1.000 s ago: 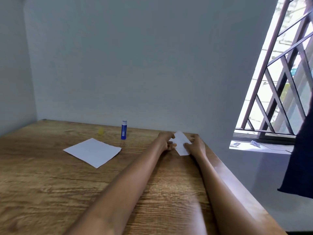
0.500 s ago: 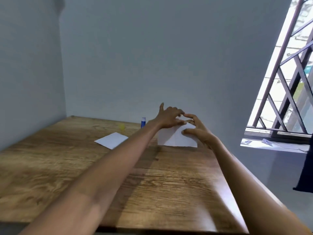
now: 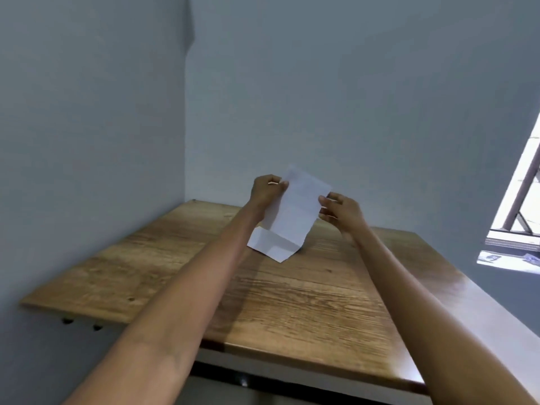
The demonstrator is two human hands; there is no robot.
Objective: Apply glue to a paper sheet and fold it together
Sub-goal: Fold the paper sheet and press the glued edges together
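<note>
Paper sheet (image 3: 295, 211) now lifted from worktop (image 3: 306, 302), before lay flat. Left hand (image 3: 267, 192) and right hand (image 3: 342, 211) pinch side edges; lower flap hangs folded. Probably unfolding, glue step next.

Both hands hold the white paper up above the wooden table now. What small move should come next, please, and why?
Probably lower the paper flat onto the table. The left hand and right hand pinch its upper side edges, and only its folded lower flap seems to touch the wood. No glue stick shows in this view, and gluing or creasing needs a firm surface.
</note>
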